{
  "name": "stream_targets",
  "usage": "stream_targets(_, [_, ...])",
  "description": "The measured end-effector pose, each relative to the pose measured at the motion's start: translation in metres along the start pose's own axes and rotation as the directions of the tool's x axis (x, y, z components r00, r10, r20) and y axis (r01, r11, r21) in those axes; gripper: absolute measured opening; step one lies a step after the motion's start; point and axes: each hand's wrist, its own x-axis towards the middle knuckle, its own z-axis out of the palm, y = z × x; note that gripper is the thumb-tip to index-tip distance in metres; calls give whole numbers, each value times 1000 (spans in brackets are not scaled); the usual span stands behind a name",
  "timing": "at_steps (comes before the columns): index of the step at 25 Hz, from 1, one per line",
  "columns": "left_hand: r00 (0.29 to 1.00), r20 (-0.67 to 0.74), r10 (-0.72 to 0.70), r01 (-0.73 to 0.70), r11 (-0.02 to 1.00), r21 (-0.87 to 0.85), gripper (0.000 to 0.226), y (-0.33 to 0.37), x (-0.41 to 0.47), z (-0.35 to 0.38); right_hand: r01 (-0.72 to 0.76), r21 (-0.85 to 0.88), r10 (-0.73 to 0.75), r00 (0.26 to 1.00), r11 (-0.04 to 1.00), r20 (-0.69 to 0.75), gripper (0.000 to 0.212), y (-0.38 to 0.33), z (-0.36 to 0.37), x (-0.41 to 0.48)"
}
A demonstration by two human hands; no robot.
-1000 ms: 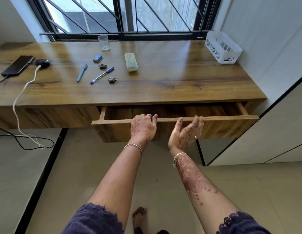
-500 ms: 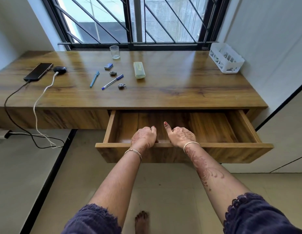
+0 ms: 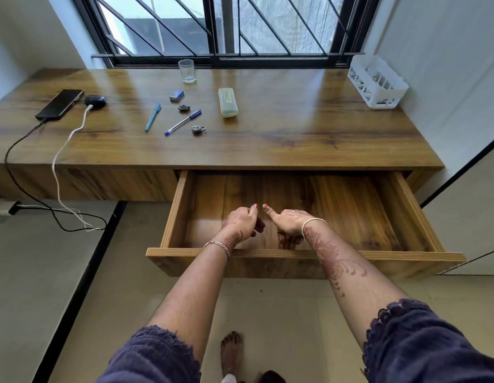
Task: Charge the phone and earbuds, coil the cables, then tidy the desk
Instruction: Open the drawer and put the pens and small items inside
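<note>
Our left hand and right hand hover over the pulled-out drawer, fingers loosely curled and holding nothing, thumbs up and nearly meeting. The phone and earbuds case lie far off at the surface's left end, each with a cable plugged in, below the barred window.

The open drawer offers bare floor to the right and left of both hands. On the desk, the right half lies free up to the white basket; pens, a glass and a case clutter the far left.
</note>
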Motion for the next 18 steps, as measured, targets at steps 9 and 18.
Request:
stream_targets(9, [988,-139,60,-54,997,51,40,29,14,-31,68,15,-52,870,998,-491,57,-29,-25,6])
stream_targets(18, [928,-350,128,-130,991,16,25,50,62,-118,236,-31,-195,716,971,-671,34,-110,-79,33])
